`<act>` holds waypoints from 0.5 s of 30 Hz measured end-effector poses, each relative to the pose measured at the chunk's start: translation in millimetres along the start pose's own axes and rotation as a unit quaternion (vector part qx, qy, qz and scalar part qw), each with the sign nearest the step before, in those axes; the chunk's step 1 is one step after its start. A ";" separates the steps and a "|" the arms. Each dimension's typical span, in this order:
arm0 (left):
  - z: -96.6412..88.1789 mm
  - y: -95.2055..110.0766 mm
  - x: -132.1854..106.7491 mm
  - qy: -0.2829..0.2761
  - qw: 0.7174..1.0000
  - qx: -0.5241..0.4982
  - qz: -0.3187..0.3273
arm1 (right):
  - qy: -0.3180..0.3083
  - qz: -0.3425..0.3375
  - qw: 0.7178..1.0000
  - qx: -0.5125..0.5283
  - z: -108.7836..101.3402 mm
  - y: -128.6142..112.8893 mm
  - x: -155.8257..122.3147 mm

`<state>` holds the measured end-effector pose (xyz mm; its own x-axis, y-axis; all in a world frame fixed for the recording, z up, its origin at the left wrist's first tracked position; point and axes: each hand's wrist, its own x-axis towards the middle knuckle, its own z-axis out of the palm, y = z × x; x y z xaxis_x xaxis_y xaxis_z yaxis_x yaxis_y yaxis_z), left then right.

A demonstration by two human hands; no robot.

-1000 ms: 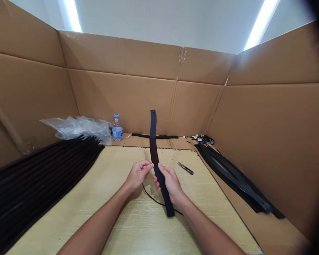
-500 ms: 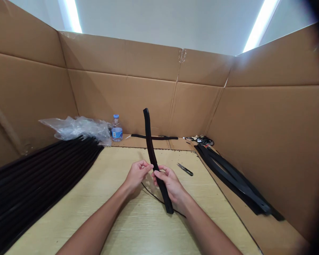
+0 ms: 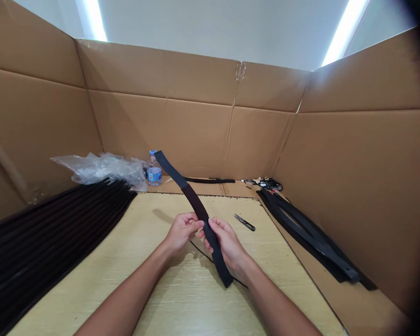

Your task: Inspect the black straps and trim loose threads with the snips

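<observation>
A long black strap (image 3: 191, 198) is held above the wooden table (image 3: 154, 289), its far end leaning up and to the left toward the bottle. My right hand (image 3: 227, 245) is wrapped round the strap's lower part, whose near end touches the table. My left hand (image 3: 182, 231) pinches the strap's edge beside the right thumb, fingers curled. A thin black thread (image 3: 199, 247) trails on the table under my hands.
Small thread snips (image 3: 245, 222) lie just right of my hands. A big stack of black straps (image 3: 45, 242) fills the left side, with crumpled clear plastic (image 3: 101, 169) and a water bottle (image 3: 154, 171) behind. More straps (image 3: 311, 235) lie along the right cardboard wall.
The strap's upper end has swung from nearly upright to leaning left toward the bottle. Both hands stay at the same spot on the strap.
</observation>
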<state>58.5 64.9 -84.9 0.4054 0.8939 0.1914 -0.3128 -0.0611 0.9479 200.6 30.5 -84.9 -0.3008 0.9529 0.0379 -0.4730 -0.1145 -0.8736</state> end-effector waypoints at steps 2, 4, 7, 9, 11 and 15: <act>0.8 0.3 -0.6 0.015 1.000 0.024 -0.007 | 0.007 0.013 1.000 0.020 1.3 0.3 0.5; 2.4 0.0 -0.6 0.035 0.998 0.045 -0.006 | 0.019 0.021 0.999 0.022 2.2 0.2 0.9; 6.9 -1.3 0.5 0.052 0.998 0.046 0.001 | 0.037 0.018 0.999 0.016 3.4 0.0 2.3; 9.9 -2.8 1.4 0.063 0.997 0.036 0.000 | 0.051 0.009 0.999 0.009 4.5 0.2 3.7; 11.9 -4.1 2.0 0.073 0.997 0.026 -0.004 | 0.066 0.003 0.998 0.002 5.9 0.7 5.0; 11.5 -4.1 2.2 0.060 0.998 0.019 -0.023 | 0.072 0.010 0.997 0.007 6.8 1.1 6.0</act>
<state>70.6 62.0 -85.4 0.3122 0.9426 0.1183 -0.2619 -0.0343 0.9645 192.6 34.1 -82.4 -0.1889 0.9807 -0.0497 -0.4803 -0.1364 -0.8664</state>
